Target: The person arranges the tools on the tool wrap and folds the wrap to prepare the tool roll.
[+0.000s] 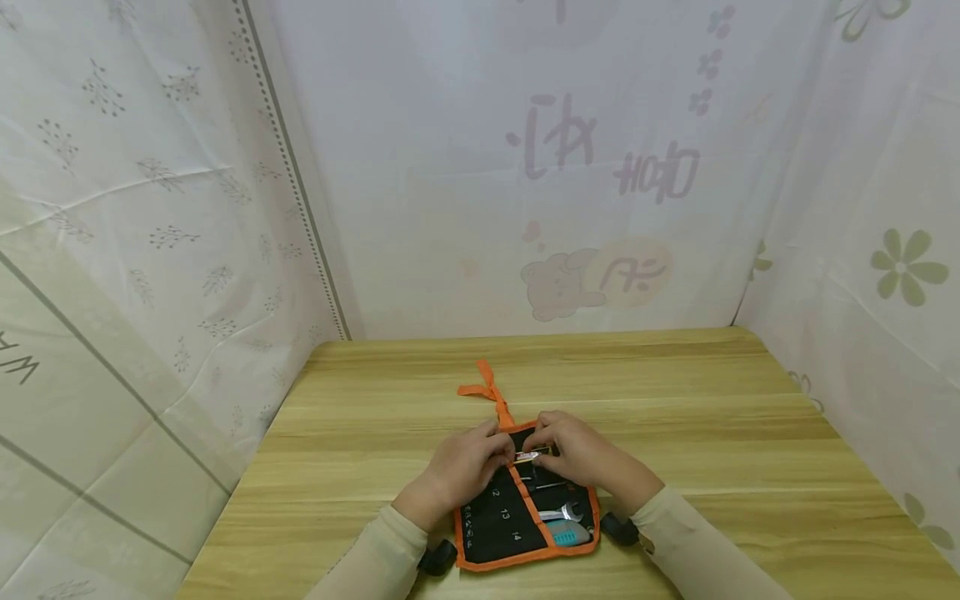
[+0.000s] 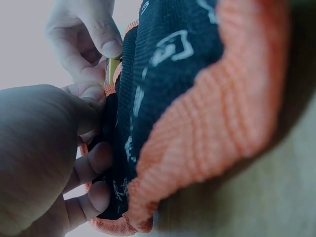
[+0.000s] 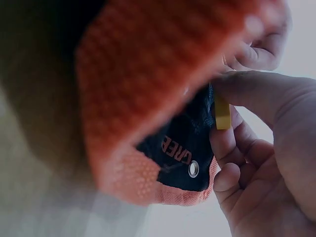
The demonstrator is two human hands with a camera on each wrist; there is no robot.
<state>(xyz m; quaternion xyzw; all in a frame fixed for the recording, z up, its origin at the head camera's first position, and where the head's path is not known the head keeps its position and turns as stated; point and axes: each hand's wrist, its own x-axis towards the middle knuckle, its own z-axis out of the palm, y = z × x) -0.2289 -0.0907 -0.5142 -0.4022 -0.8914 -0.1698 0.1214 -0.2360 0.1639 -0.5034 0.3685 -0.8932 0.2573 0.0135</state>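
Observation:
A black tool roll [image 1: 486, 533] with orange trim lies spread on the table, its pockets marked with white numbers. My left hand [image 1: 465, 467] is at its far part; in the left wrist view the thumb and forefinger pinch the orange pocket edge [image 2: 109, 89]. My right hand [image 1: 576, 454] holds a small flat yellow piece [image 3: 223, 116] with a printed label between thumb and fingers, at the pocket opening; its kind is unclear. Nearer me, an open-end wrench [image 1: 564, 512] and a teal-handled tool [image 1: 570, 533] stick out of the pockets.
An orange tie strap [image 1: 501, 404] stretches from the roll's far edge over the wooden table [image 1: 675, 392]. Patterned cloth [image 1: 450, 208] hangs behind the table and on both sides. Dark wrist cameras [image 1: 438, 558] sit beside the roll's near corners.

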